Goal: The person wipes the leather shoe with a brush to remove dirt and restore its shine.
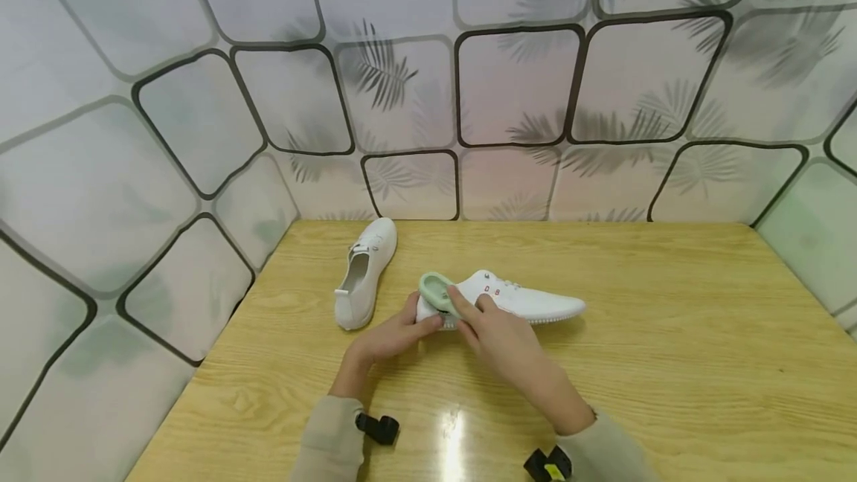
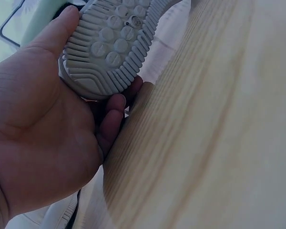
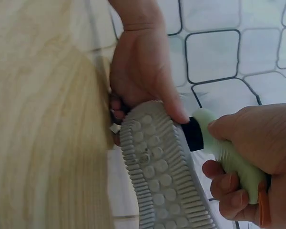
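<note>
A white lace-up shoe (image 1: 542,305) lies tilted on its side, toe to the right, its ridged, studded sole (image 2: 112,45) facing the wearer. At the heel my left hand (image 1: 393,335) grips it, thumb on the sole's edge and fingers underneath. My right hand (image 1: 509,344) holds a pale green brush (image 3: 240,167) with dark bristles (image 3: 193,134) and an orange loop at its end. Those bristles meet the shoe's side near the heel; the exact contact is partly hidden. From above, the brush's oval head (image 1: 437,291) shows, with the right index finger extended along it.
A second white shoe (image 1: 376,281) stands upright to the left, its toe pointing away. The wooden table (image 1: 669,363) ends at a patterned curtain-like backdrop (image 1: 515,88) behind and at the sides. Dark wrist cameras (image 1: 379,428) sit on both sleeves.
</note>
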A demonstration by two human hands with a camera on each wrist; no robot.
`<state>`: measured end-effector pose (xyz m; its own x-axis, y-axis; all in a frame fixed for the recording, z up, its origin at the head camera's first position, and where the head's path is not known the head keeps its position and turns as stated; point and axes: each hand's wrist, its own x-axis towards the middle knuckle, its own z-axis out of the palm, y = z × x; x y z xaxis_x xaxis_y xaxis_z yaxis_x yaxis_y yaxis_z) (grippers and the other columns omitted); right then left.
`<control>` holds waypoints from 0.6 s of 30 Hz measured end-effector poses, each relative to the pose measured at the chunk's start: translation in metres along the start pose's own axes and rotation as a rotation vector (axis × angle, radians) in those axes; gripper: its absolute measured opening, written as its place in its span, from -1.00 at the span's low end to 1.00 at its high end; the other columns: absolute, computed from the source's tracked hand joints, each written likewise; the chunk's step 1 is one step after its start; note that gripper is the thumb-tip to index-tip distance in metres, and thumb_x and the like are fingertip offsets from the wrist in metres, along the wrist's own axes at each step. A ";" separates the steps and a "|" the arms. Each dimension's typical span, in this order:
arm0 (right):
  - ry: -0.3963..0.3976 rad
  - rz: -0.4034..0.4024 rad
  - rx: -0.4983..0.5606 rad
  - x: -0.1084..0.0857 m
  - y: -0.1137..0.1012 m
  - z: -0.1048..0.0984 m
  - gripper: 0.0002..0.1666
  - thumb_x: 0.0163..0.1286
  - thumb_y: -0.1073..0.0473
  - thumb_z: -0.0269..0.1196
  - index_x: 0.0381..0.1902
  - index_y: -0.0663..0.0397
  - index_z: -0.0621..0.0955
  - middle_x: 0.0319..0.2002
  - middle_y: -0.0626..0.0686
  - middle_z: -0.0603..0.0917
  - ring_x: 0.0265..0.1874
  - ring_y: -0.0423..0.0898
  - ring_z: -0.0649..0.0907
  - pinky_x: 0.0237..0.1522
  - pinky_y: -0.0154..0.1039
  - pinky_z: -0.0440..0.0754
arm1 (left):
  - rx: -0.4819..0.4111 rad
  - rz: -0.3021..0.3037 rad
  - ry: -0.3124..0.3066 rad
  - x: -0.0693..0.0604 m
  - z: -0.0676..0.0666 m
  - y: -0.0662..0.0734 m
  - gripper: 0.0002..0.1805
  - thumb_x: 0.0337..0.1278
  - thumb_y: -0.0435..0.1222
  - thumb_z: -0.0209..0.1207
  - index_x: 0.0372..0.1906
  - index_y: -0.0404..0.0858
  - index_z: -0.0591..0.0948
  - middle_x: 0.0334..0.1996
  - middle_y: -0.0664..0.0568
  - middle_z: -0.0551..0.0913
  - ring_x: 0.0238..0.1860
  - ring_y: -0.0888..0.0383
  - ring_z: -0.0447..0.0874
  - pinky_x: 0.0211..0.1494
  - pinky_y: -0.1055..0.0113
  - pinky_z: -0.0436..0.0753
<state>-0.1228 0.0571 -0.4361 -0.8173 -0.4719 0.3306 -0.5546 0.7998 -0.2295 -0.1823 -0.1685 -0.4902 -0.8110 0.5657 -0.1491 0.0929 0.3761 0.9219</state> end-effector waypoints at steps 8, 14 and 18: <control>-0.053 0.000 0.041 -0.002 0.003 -0.012 -0.42 0.42 0.06 0.28 0.37 -0.09 0.50 -0.43 0.04 0.53 -0.70 -0.22 0.29 -0.71 -0.37 0.25 | 0.037 0.042 -0.045 0.000 -0.002 -0.001 -0.18 0.50 -0.03 0.01 0.55 -0.24 -0.15 0.48 -0.20 0.07 0.47 -0.01 0.08 0.47 0.05 0.14; -0.023 0.026 0.020 0.001 0.006 -0.003 -0.40 0.45 0.07 0.25 0.41 -0.02 0.45 -0.39 0.09 0.50 -0.72 -0.20 0.29 -0.71 -0.37 0.26 | 0.042 -0.014 -0.015 0.000 -0.001 0.001 -0.08 0.47 0.09 -0.01 0.56 -0.29 -0.21 0.51 -0.23 0.02 0.50 -0.01 0.03 0.50 0.02 0.11; -0.061 0.017 0.062 0.002 0.005 -0.005 -0.41 0.46 0.05 0.24 0.41 -0.05 0.46 -0.35 0.09 0.55 -0.69 -0.22 0.31 -0.69 -0.38 0.29 | 0.028 0.000 -0.026 -0.001 -0.002 0.000 -0.14 0.49 0.03 -0.02 0.55 -0.27 -0.19 0.50 -0.20 0.06 0.49 0.00 0.06 0.49 0.02 0.12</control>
<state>-0.1268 0.0622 -0.4321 -0.8338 -0.4814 0.2702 -0.5474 0.7844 -0.2917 -0.1825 -0.1704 -0.4896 -0.7955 0.5848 -0.1588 0.1094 0.3963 0.9116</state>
